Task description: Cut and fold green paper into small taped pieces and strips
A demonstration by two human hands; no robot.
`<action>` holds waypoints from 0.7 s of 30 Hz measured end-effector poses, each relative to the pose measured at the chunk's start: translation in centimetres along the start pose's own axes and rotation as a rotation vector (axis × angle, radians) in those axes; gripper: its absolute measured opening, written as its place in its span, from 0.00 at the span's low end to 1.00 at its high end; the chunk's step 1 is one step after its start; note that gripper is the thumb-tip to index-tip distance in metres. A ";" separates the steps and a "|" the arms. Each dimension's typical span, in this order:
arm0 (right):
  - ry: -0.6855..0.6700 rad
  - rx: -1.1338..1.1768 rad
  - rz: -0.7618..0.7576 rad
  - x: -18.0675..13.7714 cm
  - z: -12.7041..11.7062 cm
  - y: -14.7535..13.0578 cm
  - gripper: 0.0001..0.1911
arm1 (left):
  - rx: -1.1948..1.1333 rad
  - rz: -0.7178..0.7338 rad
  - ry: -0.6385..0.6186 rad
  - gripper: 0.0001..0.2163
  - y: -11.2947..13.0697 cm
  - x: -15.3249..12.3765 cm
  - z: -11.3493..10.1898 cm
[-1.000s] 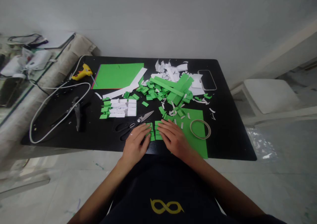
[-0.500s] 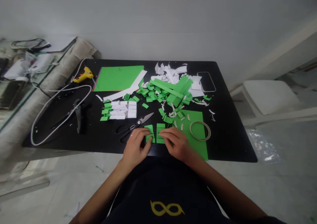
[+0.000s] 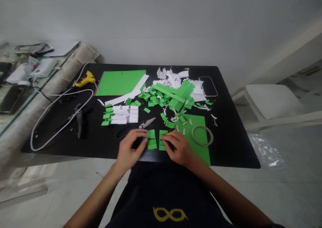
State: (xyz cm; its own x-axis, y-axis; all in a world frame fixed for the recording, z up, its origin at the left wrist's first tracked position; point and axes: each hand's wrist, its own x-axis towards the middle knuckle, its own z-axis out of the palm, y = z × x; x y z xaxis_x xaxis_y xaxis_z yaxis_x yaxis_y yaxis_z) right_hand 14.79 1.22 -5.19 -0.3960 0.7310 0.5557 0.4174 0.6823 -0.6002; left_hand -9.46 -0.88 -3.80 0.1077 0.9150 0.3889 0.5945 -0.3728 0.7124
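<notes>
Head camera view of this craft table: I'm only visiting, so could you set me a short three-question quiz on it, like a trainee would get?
1. True or false: the yellow glue gun lies near the far left corner of the black table.
2. Which do the left hand and right hand both touch? A white scraps; B small green paper pieces; C a phone.
3. Fill in: the tape ring rests on a ___ sheet.
Key: 1 true; 2 B; 3 green.
</notes>
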 end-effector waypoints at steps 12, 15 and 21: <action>0.020 -0.002 -0.012 -0.1 0.2 0.3 0.10 | 0.665 0.004 -0.358 0.42 -8.7 7.7 -7.6; 0.018 0.014 -0.011 -0.1 0.3 0.3 0.10 | 0.714 -0.056 -0.470 0.42 -9.0 8.5 -7.9; 0.020 0.031 -0.006 -0.2 0.4 0.4 0.11 | 0.765 -0.154 -0.600 0.39 -7.3 10.0 -8.8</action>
State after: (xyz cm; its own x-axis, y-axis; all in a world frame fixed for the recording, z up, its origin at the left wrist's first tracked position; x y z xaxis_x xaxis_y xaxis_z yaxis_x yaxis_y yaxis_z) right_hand 14.68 1.39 -5.77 -0.3819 0.7269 0.5707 0.3890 0.6866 -0.6142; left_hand -19.76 9.66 0.06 0.2465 0.9507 -0.1882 0.9687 -0.2357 0.0782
